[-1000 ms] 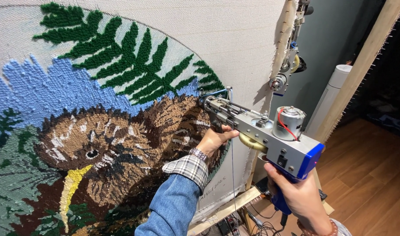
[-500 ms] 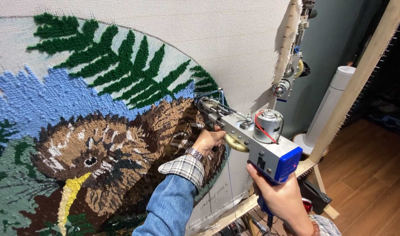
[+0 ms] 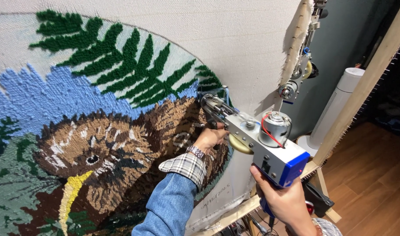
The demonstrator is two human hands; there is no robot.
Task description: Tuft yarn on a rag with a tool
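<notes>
A grey tufting gun with a blue rear end and a silver motor points its needle at a tufted cloth stretched upright. The needle tip touches the right edge of a brown bird picture, just under green fern leaves. My left hand, in a denim sleeve with a plaid cuff and a wristwatch, grips the gun's front handle close to the cloth. My right hand is closed around the rear grip below the blue end.
A wooden frame post slants at the right. Another tufting tool hangs by the cloth's right edge. A white tower appliance stands on the wood floor. Blue tufting fills the left.
The gun's rear end has swung a little left and nearer to me while its needle stays at the same spot on the bird's edge. Both hands keep their grips.
</notes>
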